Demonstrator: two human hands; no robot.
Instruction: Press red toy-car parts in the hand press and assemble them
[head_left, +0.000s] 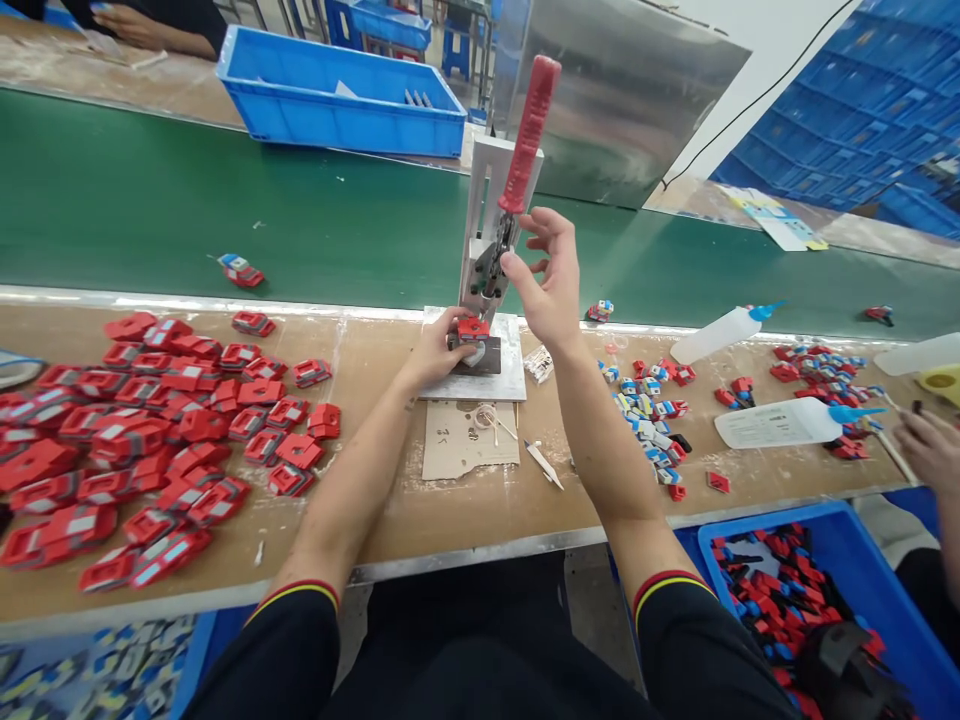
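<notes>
A hand toggle press (480, 230) with a red grip handle (531, 135) stands on a metal base plate (510, 375) in front of me. Its handle points up. My left hand (436, 350) pinches a red plastic toy car part (473, 328) at the dark block under the press's plunger. Beside the lever linkage, just below the red grip, my right hand (551, 275) has its fingers curved and apart, with nothing in them. A torn piece of cardboard (450, 440) with a small round dish (486, 418) and sticks lies before the base.
Red car bodies (180, 385) are heaped at left. Small red, white and blue parts (652, 410) and glue bottles (780, 424) lie at right. A green belt (352, 230) runs behind, beside a blue bin (345, 115). A co-worker's hand (930, 450) is at far right.
</notes>
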